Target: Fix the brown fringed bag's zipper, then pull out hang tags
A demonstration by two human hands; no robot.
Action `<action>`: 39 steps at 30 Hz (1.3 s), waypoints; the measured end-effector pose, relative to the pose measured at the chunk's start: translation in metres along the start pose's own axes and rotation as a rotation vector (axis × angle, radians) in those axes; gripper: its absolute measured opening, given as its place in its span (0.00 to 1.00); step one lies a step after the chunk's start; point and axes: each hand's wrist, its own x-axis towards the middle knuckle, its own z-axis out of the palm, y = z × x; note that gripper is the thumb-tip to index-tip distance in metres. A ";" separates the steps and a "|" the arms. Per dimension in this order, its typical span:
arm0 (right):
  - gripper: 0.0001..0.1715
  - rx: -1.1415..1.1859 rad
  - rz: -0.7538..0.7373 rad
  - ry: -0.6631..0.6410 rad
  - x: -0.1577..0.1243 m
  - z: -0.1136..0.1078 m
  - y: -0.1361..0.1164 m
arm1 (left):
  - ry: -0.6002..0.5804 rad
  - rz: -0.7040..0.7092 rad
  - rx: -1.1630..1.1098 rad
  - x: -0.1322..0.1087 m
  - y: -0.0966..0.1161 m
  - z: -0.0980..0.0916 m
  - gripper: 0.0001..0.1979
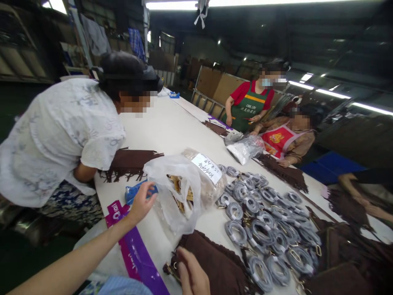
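Note:
My left hand (143,204) is raised over the table with fingers loosely curled and apart, holding nothing that I can see. It is beside a blue plastic object (132,192) and the left edge of a white plastic bag (156,170). Inside the bag's opening lie gold-coloured pieces (178,188), too small to name. Low in the view, my right hand (194,273) is at the left edge of a dark brown fabric piece (215,260), fingers slightly spread. Small metal hardware (171,268) shows just left of that hand.
Many coiled grey straps (262,231) with metal clips are heaped on the white table (172,131). A labelled clear bag (208,172) stands behind the white one. A purple printed strip (139,250) lies along the near edge. Co-workers sit and stand around, with brown fringed pieces (132,162).

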 end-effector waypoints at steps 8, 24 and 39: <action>0.34 -0.201 -0.076 0.073 0.163 -0.031 -0.035 | -0.131 0.223 0.436 0.120 0.020 -0.032 0.09; 0.26 -0.662 -0.455 -0.024 0.193 0.054 -0.017 | -0.231 0.389 0.134 0.161 0.094 -0.041 0.14; 0.21 -0.443 -0.382 -0.036 0.256 0.030 -0.023 | -0.321 0.400 -0.081 0.176 0.106 -0.036 0.17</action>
